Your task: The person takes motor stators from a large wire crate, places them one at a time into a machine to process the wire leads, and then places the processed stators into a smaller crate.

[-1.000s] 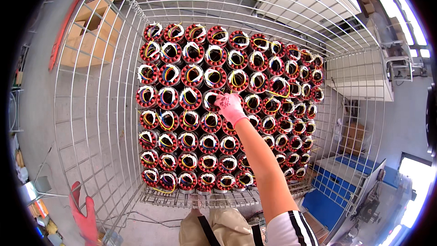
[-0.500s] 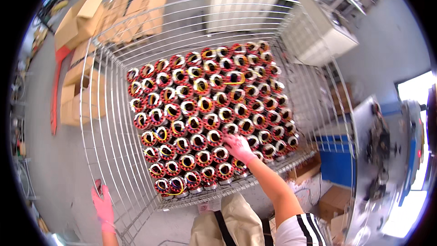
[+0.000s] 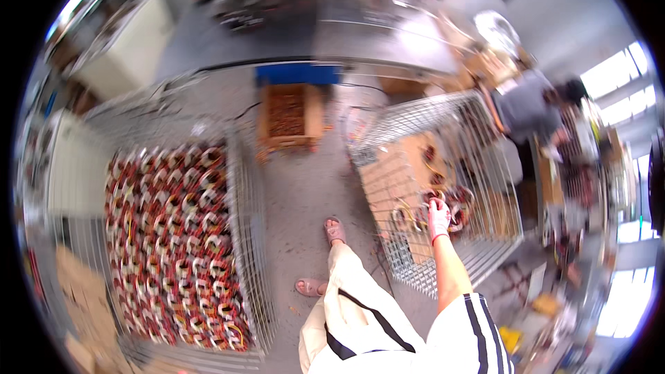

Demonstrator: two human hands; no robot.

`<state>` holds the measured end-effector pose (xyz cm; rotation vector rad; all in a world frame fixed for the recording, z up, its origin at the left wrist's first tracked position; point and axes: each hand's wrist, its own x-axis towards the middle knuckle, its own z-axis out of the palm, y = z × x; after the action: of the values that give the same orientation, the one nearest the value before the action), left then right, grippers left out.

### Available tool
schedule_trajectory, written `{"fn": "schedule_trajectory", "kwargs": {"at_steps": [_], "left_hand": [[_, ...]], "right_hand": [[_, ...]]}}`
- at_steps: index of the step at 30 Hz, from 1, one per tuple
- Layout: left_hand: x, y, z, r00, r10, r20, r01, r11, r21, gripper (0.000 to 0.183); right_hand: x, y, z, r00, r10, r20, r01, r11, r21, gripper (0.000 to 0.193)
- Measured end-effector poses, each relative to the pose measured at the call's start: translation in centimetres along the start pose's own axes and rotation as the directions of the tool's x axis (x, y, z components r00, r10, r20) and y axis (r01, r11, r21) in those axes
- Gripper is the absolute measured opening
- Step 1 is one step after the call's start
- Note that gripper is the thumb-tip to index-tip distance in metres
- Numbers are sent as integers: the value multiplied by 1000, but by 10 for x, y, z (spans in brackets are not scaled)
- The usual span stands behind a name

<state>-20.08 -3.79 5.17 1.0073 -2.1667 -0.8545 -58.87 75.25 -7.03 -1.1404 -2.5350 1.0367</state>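
Note:
My right hand (image 3: 438, 219), in a pinkish glove, reaches into the wire basket (image 3: 388, 246) on the right. Its fingertips are at a few red ring-shaped motor stators (image 3: 460, 206) with pale windings; blur hides whether they grip one. Thin yellow and white leads lie beside the hand, and brown cardboard (image 3: 391, 173) lines the basket floor. To my left stands another wire basket (image 3: 251, 235), packed with rows of similar stators (image 3: 170, 249). My left hand is out of view.
Between the baskets runs a strip of grey floor (image 3: 298, 197), where my sandalled feet stand. A carton (image 3: 315, 114) of small copper-coloured pieces sits ahead, below a workbench (image 3: 242, 45). A person in grey (image 3: 530, 107) is beyond the right basket.
My view has swung right, from the full basket to the second one. My right hand has left the packed stators and is inside the second basket. My left hand has gone out of view.

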Motion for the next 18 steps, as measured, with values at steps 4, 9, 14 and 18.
{"fn": "schedule_trajectory", "kwargs": {"at_steps": [4, 9, 14, 18], "left_hand": [[-21, 211, 208, 938, 16, 345, -122, 949, 290, 70], [-86, 402, 446, 489, 443, 752, -472, 859, -199, 63], [-176, 517, 653, 268, 654, 707, -654, 663, -365, 66], [-225, 549, 768, 310, 602, 735, -652, 698, -297, 71]], "right_hand": [[1, 59, -74, 962, 245, -121, -257, 961, -103, 30], [7, 187, -50, 846, 480, 234, -446, 876, -182, 40], [57, 177, 34, 696, 440, 568, -325, 898, -297, 44], [101, 226, 101, 604, 519, 605, -442, 849, -288, 42]]}}
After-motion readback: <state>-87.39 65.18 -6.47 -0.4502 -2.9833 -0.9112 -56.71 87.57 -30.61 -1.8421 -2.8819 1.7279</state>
